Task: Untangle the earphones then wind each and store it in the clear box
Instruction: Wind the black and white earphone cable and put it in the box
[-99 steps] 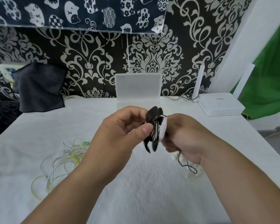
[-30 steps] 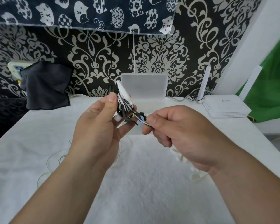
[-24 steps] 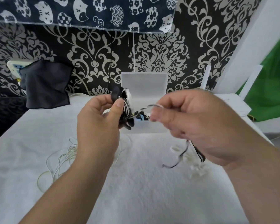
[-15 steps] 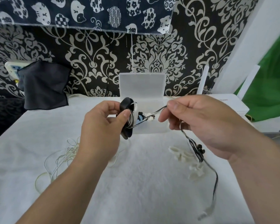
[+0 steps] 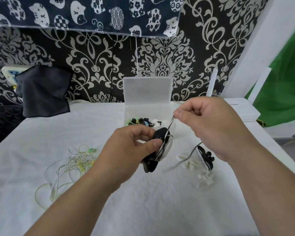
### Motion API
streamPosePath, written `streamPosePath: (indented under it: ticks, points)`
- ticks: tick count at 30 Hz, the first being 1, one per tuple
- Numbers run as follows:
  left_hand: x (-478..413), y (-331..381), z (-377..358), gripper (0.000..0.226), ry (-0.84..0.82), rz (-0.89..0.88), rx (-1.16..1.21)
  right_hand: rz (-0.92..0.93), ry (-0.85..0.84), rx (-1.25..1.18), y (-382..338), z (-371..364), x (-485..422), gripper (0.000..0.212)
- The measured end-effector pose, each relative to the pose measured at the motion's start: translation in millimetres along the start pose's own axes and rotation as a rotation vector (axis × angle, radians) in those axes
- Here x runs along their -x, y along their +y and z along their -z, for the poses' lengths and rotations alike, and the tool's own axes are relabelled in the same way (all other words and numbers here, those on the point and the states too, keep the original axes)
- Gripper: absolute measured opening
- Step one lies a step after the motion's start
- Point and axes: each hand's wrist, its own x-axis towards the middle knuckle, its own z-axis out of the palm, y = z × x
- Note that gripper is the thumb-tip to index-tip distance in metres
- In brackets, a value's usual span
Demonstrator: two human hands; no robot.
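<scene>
Left grip (image 5: 133, 147) pinches the black-and-white winder (image 5: 161, 136) between thumb and fingers. Just above and beside it, right grip (image 5: 209, 126) pinches the striped cord (image 5: 171, 124) taut. Its loose tail and earbuds (image 5: 205, 156) hang below my right grip. Light, limp and probably slippery, the cord wants holding close to the winder. The clear box (image 5: 146, 109) sits open just beyond.

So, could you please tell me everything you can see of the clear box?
The clear box is frosted, see-through plastic and rectangular. Its lid stands open, upright before the patterned wall. The shallow base sits on the white-covered table at its far edge and holds small green, black, blue and white pieces. The left hand, gripping a winder, and right hand, pinching its cable, are in front, apparently not touching it.
</scene>
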Motion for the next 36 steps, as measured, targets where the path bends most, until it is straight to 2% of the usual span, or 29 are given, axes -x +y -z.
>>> streamPosePath:
  ticks: [6,9,13,15,19,23,27,29,32,33,36]
  points:
    - [4.2,3.7,-2.8,0.009,-0.092,0.018,0.027,-0.154,-0.094,0.066,8.3,-0.6,-0.5,0.044]
    - [4.7,3.2,-2.0,0.011,-0.115,0.017,0.045,-0.194,-0.074,0.077,10.3,2.5,-1.4,0.054]
    - [3.6,1.7,0.2,0.011,-0.135,0.005,0.07,-0.226,-0.03,0.019,9.0,4.9,-2.6,0.059]
    - [4.7,3.7,0.3,0.009,-0.199,-0.013,0.108,-0.233,-0.026,0.012,7.8,3.6,-1.6,0.061]
    - [9.3,7.5,-2.1,0.007,-0.3,-0.088,0.202,-0.286,-0.098,0.047,12.7,-11.3,0.0,0.063]
    - [7.1,5.7,-4.1,0.019,-0.158,-0.18,0.262,-0.389,-0.253,0.07,14.7,-35.1,2.4,0.052]
    - [4.0,9.2,-0.9,0.042,-0.058,-0.144,0.441,-0.473,-0.428,-0.275,12.2,-48.5,9.8,0.06]
    - [1.9,14.0,2.6,0.045,0.02,-0.113,0.53,-0.508,-0.415,-0.497,13.8,-50.1,9.0,0.052]
    - [-1.8,17.4,10.6,0.033,0.139,-0.071,0.668,-0.5,-0.354,-0.678,15.4,-49.8,6.3,0.024]
    - [-2.6,18.2,12.7,0.031,0.162,-0.065,0.674,-0.485,-0.351,-0.677,16.1,-49.7,6.2,0.021]
    - [-4.4,15.8,16.2,0.033,0.213,-0.062,0.564,-0.41,-0.353,-0.545,19.2,-51.6,8.0,0.028]
